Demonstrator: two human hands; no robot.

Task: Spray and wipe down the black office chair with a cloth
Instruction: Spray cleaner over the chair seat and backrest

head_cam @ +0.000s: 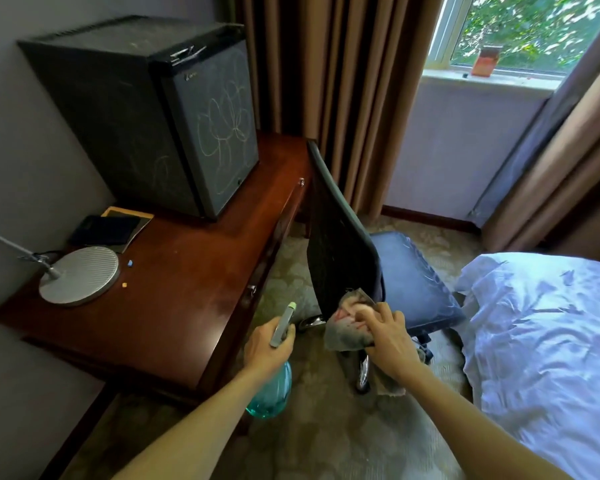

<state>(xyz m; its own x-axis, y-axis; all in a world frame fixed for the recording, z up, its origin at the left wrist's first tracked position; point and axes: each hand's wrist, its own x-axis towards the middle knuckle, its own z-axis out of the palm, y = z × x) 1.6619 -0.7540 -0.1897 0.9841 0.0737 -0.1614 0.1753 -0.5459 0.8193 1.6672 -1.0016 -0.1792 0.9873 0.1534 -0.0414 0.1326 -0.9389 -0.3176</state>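
The black office chair [340,237] stands between the desk and the bed, its backrest towards me and its dark seat [413,282] behind it. My right hand [385,330] grips a grey patterned cloth [347,327] and holds it against the lower edge of the backrest. Just left of the chair, my left hand [269,344] grips a teal spray bottle [272,396] by its neck. The bottle's grey nozzle points up towards the chair. The chair's base is mostly hidden behind my right hand and the cloth.
A reddish wooden desk [187,289] on the left carries a black mini fridge [146,112], a round metal lamp base [78,275] and dark booklets [108,230]. A bed with white sheets [548,341] lies at right. Brown curtains [326,81] and a window are behind.
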